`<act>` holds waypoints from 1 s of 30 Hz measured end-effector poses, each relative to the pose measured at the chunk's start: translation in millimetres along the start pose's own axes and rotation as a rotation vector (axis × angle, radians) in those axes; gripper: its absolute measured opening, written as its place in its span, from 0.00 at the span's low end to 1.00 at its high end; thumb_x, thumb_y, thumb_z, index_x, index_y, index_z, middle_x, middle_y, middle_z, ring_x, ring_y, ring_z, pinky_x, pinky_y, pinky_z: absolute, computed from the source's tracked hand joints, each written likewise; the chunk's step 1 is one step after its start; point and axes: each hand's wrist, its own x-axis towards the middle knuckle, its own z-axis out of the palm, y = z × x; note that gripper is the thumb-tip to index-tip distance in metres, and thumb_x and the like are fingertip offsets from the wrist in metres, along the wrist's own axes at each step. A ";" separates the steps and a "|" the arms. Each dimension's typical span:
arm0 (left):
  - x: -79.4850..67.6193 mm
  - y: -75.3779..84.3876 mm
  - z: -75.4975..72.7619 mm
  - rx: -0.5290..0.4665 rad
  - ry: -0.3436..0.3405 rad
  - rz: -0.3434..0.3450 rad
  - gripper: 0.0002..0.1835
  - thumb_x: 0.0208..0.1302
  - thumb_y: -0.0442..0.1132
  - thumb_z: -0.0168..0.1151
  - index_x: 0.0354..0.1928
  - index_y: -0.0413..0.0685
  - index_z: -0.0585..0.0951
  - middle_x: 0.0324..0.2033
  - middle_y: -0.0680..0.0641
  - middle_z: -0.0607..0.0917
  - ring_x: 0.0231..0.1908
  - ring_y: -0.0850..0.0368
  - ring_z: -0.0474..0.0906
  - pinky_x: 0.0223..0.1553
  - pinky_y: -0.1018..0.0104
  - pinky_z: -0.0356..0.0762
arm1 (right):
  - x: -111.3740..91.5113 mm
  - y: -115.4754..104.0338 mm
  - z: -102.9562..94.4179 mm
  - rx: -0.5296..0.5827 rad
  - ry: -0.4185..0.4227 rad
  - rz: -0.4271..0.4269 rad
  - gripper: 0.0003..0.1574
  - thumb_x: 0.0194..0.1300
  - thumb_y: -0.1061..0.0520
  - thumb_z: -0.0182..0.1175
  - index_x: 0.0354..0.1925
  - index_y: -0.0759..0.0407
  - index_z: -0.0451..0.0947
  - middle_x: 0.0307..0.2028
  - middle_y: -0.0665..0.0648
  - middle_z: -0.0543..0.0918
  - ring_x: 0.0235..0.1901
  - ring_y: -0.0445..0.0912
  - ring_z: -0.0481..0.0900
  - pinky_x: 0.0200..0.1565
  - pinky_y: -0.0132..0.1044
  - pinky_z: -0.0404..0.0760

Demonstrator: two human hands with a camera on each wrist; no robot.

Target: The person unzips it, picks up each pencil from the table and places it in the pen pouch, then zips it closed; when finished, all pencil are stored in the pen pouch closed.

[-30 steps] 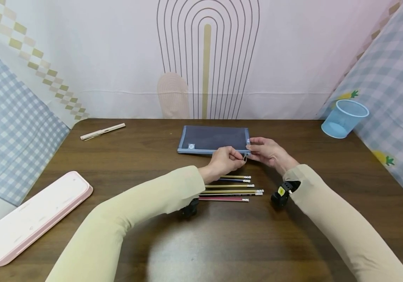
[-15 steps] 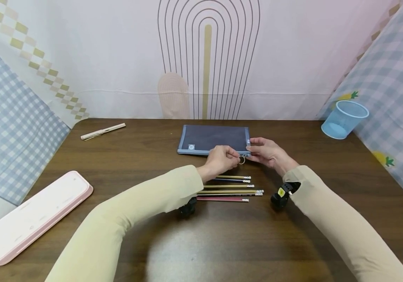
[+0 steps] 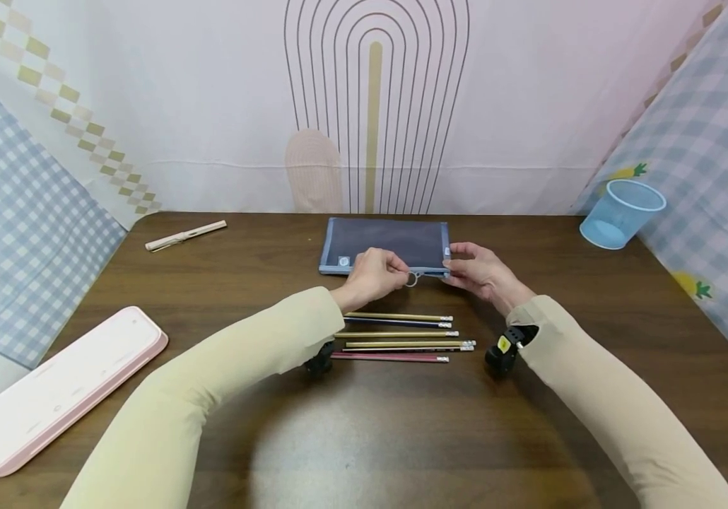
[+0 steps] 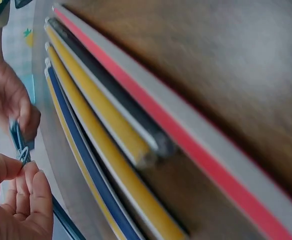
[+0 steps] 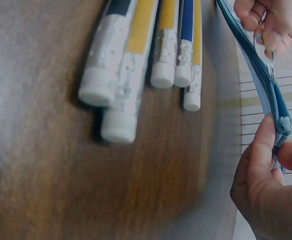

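A dark blue zip pouch [image 3: 396, 242] with lighter blue edging lies near the back of the table. My left hand [image 3: 377, 274] pinches the ring-shaped zipper pull [image 3: 412, 279] at the pouch's front edge. In the right wrist view that ring [image 5: 258, 47] shows between thumb and finger. My right hand [image 3: 485, 274] grips the pouch's right front corner; the right wrist view has the thumb and fingers [image 5: 261, 155] on either side of the zipper end. Between that corner and the pull, the zipper edge is parted. Several pencils [image 3: 402, 334] lie in front of the pouch, partly behind my left sleeve.
A white and pink pencil box [image 3: 61, 392] lies at the left. Farther back is a pale pen [image 3: 186, 235]. A light blue mesh cup [image 3: 621, 213] stands at the back right, close to the cloth.
My left hand has moved left along the pouch's front edge with the zipper pull, and the zipper has opened behind it. The right hand has stayed at the corner.
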 end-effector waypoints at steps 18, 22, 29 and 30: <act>-0.7 -24.9 -34.7 0.115 0.108 0.008 0.06 0.54 0.37 0.62 0.30 0.50 0.87 0.27 0.52 0.88 0.31 0.61 0.80 0.36 0.68 0.75 | -1.3 -5.1 -17.0 -0.033 0.043 -0.002 0.28 0.68 0.68 0.50 0.64 0.62 0.56 0.28 0.49 0.77 0.27 0.37 0.78 0.32 0.26 0.79; -2.3 -29.5 -42.6 0.118 0.125 -0.004 0.06 0.53 0.38 0.62 0.30 0.50 0.87 0.28 0.52 0.88 0.33 0.60 0.81 0.37 0.66 0.76 | -1.7 -6.3 -21.0 -0.047 0.052 0.000 0.29 0.67 0.68 0.50 0.64 0.61 0.56 0.28 0.49 0.77 0.27 0.37 0.77 0.31 0.26 0.79; -5.2 -40.3 -54.0 0.128 0.173 -0.032 0.06 0.51 0.38 0.63 0.30 0.50 0.87 0.28 0.51 0.88 0.32 0.59 0.81 0.35 0.66 0.74 | -3.6 -5.9 -28.9 -0.032 0.055 -0.015 0.22 0.66 0.69 0.51 0.57 0.58 0.61 0.26 0.49 0.78 0.25 0.37 0.77 0.28 0.26 0.78; -5.5 -41.8 -55.5 0.127 0.176 -0.035 0.06 0.51 0.38 0.63 0.31 0.49 0.87 0.28 0.51 0.88 0.32 0.59 0.81 0.36 0.66 0.74 | -3.6 -5.8 -29.9 -0.027 0.056 -0.017 0.21 0.66 0.69 0.51 0.55 0.57 0.62 0.25 0.48 0.78 0.25 0.37 0.77 0.28 0.26 0.78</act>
